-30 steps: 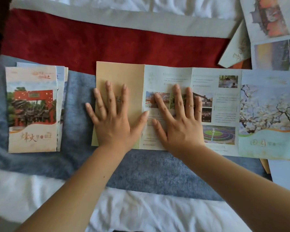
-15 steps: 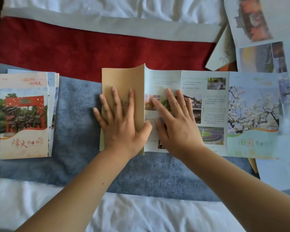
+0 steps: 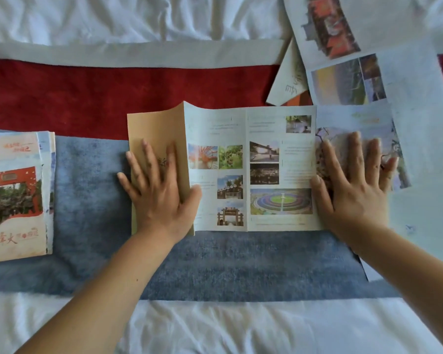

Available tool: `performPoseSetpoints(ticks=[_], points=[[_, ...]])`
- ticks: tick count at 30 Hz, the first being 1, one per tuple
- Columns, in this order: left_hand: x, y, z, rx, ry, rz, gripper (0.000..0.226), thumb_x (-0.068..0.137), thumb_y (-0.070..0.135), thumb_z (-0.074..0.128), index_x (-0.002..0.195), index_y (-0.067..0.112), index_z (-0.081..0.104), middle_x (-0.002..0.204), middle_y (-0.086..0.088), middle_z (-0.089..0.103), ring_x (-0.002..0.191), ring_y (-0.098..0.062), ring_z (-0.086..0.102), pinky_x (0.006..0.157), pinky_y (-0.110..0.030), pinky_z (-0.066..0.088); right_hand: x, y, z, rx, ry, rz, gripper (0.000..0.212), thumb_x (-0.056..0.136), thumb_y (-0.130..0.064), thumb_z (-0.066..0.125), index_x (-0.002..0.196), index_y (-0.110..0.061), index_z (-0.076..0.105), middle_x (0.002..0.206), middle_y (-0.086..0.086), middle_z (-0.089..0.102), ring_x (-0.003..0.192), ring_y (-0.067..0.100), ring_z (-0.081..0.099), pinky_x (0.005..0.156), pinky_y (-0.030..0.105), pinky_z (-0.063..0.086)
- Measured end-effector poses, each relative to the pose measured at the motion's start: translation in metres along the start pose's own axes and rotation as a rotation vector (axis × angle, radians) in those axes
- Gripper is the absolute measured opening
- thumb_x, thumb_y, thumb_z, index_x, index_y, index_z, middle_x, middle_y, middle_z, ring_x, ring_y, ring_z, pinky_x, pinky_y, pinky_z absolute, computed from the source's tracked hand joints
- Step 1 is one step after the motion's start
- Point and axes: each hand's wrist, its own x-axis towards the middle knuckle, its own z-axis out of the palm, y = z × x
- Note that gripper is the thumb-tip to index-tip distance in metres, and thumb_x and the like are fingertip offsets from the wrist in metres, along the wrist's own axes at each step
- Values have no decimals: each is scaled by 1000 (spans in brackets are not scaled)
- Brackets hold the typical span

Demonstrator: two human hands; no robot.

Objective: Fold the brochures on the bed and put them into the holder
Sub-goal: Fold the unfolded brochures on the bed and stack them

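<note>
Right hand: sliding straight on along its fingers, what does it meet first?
Right hand lies flat on the open brochure's blossom panel. Beyond that panel's far edge, it would likely first meet the loose photo sheet; depth there is unclear.

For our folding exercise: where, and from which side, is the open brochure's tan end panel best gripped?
Probably pinch the tan panel by its free left edge, coming from the left over the blue blanket. Its right side is the raised crease, so only the left edge swings. The left hand lies flat there.
</note>
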Motion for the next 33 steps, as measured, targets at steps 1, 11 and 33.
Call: performPoseSetpoints(ticks=[1, 11, 33], points=[[0, 6, 0, -21, -2, 12, 96, 79, 69, 22, 162, 33, -11, 169, -9, -24, 153, -38, -26, 119, -66, -16, 1, -4, 2, 4, 13, -6, 68, 101, -67, 17, 163, -45, -4, 173, 4, -14, 158, 35, -18, 125, 62, -10], [-5, 87, 6, -172, -6, 166, 93, 83, 65, 22, 163, 29, -10, 171, -10, -15, 157, -31, -17, 122, -59, -16, 5, -22, 18, 30, 74, -77, 68, 104, -66, 16, 165, -40, 0, 174, 9, -9, 158, 39, -13, 124, 67, 1], [-25, 194, 56, 66, 25, 222, 99, 89, 69, 27, 163, 16, -11, 168, -21, -20, 154, -44, -18, 123, -63, -6, -4, 20, 8, 117, 107, -58, 62, 107, -53, 21, 166, -34, 15, 174, 8, 2, 160, 34, -4, 128, 54, 1]])
